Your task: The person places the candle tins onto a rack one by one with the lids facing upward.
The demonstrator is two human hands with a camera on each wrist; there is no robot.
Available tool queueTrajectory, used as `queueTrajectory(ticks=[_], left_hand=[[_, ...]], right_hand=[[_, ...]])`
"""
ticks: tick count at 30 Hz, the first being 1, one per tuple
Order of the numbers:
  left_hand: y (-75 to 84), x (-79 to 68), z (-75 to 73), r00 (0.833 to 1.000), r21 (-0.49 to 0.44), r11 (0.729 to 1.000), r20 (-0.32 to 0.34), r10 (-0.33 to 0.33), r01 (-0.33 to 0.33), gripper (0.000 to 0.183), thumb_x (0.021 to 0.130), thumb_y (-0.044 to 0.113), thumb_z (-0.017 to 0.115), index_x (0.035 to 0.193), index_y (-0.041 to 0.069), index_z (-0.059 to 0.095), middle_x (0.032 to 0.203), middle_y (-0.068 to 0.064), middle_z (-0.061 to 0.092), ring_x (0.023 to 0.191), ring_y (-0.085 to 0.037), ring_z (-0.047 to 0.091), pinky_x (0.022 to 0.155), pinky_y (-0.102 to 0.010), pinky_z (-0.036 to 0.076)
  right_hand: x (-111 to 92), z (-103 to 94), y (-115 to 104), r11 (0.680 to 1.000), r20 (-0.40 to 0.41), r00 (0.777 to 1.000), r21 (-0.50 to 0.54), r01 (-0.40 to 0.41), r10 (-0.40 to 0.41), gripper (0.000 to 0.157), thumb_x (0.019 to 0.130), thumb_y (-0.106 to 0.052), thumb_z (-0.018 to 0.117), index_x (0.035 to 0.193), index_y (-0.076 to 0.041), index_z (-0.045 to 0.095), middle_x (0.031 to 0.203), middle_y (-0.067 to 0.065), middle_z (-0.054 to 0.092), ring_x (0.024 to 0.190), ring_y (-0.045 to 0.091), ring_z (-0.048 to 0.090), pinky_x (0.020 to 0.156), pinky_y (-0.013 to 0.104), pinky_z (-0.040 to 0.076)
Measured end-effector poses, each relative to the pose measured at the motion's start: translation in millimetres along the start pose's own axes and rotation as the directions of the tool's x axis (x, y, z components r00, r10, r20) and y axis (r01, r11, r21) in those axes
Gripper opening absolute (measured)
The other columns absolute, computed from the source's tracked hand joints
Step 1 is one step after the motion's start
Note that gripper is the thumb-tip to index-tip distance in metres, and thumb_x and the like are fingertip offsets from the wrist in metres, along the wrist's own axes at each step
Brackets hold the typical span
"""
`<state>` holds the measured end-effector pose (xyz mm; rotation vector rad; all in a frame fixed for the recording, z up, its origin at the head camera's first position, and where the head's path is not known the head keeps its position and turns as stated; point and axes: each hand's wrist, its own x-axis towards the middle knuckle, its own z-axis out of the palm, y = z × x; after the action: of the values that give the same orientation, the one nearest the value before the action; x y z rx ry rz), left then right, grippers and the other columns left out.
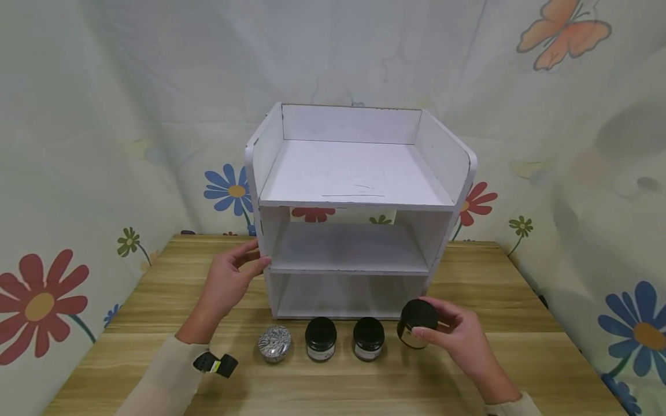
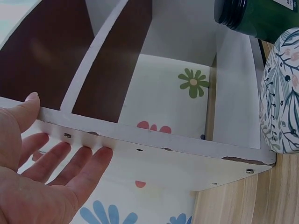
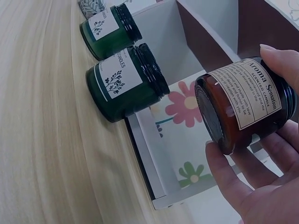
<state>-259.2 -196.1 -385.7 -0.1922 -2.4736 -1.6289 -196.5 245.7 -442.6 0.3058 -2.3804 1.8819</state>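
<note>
Amber glass with a black lid and a cream "scented candle" label makes up the candle jar point(image 3: 243, 105) that my right hand point(image 1: 460, 335) grips, fingers under and thumb on top. It is tilted, in front of the lower right of the white shelf unit point(image 1: 359, 173). My left hand point(image 1: 229, 283) holds the unit's left side panel point(image 2: 154, 135), thumb at the front edge and fingers on the outer face. Left of the held jar stand two green candle jars point(image 1: 369, 339) point(image 1: 320, 339) with black lids, then a patterned round tin point(image 1: 274, 344).
The shelf unit has a walled top tier and two lower compartments, with a partly open back. It stands on a wood-grain table point(image 1: 333, 393). Behind hangs a pale cloth point(image 1: 333, 52) printed with flowers and a butterfly. A black wrist strap point(image 1: 215, 364) is on the left sleeve.
</note>
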Motion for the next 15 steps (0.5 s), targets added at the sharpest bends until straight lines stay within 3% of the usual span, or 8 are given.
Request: queueTrajectory(ticks=[15], left_hand=[[-0.1, -0.1, -0.7, 1.000, 0.009, 1.000, 0.001, -0.009, 0.009, 0.059, 0.095, 0.039, 0.073, 0.149, 0.021, 0.055, 0.150, -0.007, 0.057, 0.135, -0.033, 0.058, 0.099, -0.041, 0.058]], right_hand=[[1.3, 1.3, -5.3, 1.000, 0.031, 0.999, 0.008, 0.027, -0.028, 0.055, 0.079, -0.002, 0.087, 0.130, 0.002, 0.066, 0.116, -0.008, 0.075, 0.103, 0.009, 0.072, 0.084, 0.025, 0.063]])
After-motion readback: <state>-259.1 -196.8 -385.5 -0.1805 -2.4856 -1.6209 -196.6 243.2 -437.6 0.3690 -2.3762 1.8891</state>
